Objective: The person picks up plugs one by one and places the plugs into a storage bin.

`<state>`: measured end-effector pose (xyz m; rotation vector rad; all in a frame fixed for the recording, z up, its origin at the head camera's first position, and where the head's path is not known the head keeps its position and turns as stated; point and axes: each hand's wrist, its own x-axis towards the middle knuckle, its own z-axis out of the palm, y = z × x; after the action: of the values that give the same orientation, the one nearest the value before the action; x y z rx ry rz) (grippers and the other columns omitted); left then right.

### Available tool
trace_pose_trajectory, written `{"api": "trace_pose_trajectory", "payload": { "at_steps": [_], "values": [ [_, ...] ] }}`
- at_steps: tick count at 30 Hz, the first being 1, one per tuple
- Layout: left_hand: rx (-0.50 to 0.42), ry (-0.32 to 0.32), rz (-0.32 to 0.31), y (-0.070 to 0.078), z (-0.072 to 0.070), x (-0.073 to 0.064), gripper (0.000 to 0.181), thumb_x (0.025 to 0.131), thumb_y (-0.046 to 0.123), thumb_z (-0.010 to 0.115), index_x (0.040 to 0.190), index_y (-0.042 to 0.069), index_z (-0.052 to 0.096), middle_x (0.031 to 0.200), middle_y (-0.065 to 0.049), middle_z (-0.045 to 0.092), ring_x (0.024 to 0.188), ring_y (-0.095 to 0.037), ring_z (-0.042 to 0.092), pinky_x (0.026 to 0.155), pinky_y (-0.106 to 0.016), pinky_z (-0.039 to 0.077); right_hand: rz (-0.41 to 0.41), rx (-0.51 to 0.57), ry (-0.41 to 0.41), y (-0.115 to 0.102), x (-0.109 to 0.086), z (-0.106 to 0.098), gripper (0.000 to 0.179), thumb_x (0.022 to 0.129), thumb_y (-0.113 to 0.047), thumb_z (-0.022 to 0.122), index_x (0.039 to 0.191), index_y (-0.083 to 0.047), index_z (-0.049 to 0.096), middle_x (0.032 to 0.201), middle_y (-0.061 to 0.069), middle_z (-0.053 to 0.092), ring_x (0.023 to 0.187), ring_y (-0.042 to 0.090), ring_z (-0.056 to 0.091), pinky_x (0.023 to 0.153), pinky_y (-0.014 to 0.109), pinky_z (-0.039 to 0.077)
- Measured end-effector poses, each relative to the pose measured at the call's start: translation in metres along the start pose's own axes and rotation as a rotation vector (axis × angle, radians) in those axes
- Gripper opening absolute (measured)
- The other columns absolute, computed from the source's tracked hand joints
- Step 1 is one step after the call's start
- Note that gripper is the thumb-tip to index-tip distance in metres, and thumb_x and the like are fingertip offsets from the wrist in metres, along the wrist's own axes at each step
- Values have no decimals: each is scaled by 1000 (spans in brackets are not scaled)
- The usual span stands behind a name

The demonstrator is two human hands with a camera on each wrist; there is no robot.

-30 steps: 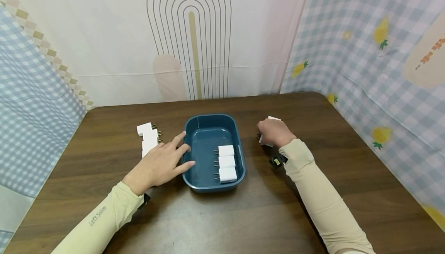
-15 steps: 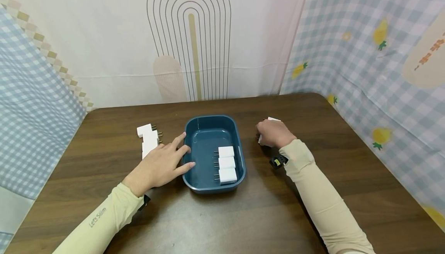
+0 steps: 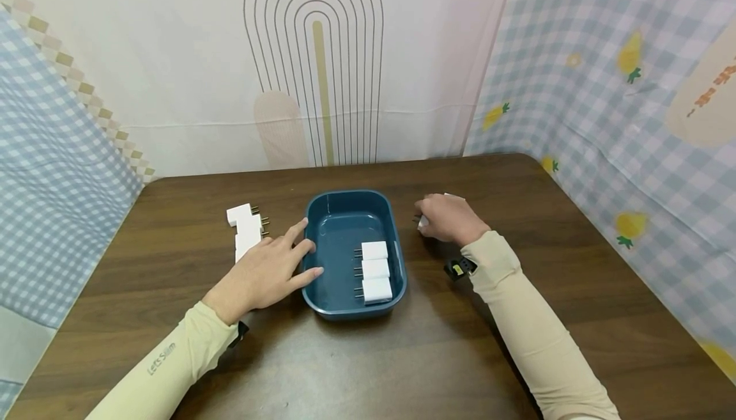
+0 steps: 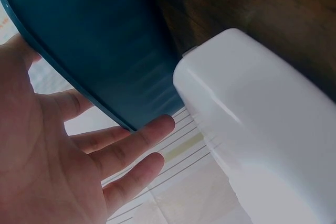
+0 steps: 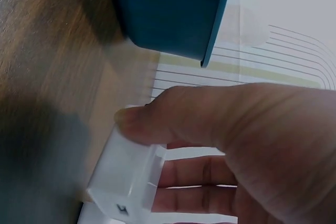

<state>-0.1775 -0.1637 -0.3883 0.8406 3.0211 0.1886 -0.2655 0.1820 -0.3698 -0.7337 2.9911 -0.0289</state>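
Head view: I've got my left hand (image 3: 264, 273) spread at the left rim of a blue bin (image 3: 345, 228) on the tabletop (image 3: 356, 369); can't tell how many fingertips touch. Three white chargers (image 3: 375, 269) sit inside, lined up along the right side, prongs pointing left. Left of the bin, a staggered row of chargers (image 3: 247, 231), prongs right, near end hidden behind that hand. My right hand (image 3: 451, 218) is right of the bin, apart from it. Right wrist view: thumb and fingers pinch one white charger (image 5: 123, 174), slot visible on its end; another charger (image 5: 94, 214) shows partly just below.
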Motion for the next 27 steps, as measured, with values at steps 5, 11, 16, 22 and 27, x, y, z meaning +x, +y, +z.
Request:
{"api": "trace_pose_trajectory", "payload": {
  "at_steps": [5, 11, 16, 22, 27],
  "values": [
    [-5, -3, 4, 1, 0, 0, 57, 100, 59, 50, 133, 14, 62, 163, -21, 33, 136, -36, 55, 105, -56, 47, -12, -13, 4, -3, 0, -2, 24, 91, -16, 72, 112, -4, 73, 104, 12, 72, 83, 22, 64, 79, 41, 58],
    [-3, -3, 3, 1, 0, 1, 58, 100, 60, 50, 133, 14, 62, 163, -20, 33, 135, -36, 56, 105, -56, 46, -39, -42, 66, -6, 0, -4, 27, 92, -19, 72, 114, -5, 71, 104, 13, 71, 82, 22, 65, 76, 41, 59],
    [-10, -5, 1, 1, 1, 0, 59, 100, 60, 49, 134, 14, 62, 163, -20, 33, 136, -36, 56, 106, -56, 46, -62, -54, 138, -9, 0, -6, 29, 92, -21, 70, 117, -6, 71, 103, 12, 69, 82, 23, 64, 75, 41, 58],
    [-6, -4, 7, 0, 0, 0, 60, 100, 61, 48, 134, 14, 62, 164, -20, 33, 135, -35, 56, 107, -57, 45, -57, -30, 205, -15, 0, -8, 34, 91, -23, 70, 121, -9, 70, 107, 11, 67, 86, 24, 64, 80, 43, 56],
    [-8, -3, 6, 1, 0, 0, 59, 100, 61, 48, 134, 15, 62, 164, -19, 33, 134, -35, 57, 106, -56, 46, -103, -17, 269, -18, -1, -10, 33, 92, -23, 70, 122, -8, 70, 107, 11, 67, 88, 25, 64, 84, 43, 53]
  ]
}}
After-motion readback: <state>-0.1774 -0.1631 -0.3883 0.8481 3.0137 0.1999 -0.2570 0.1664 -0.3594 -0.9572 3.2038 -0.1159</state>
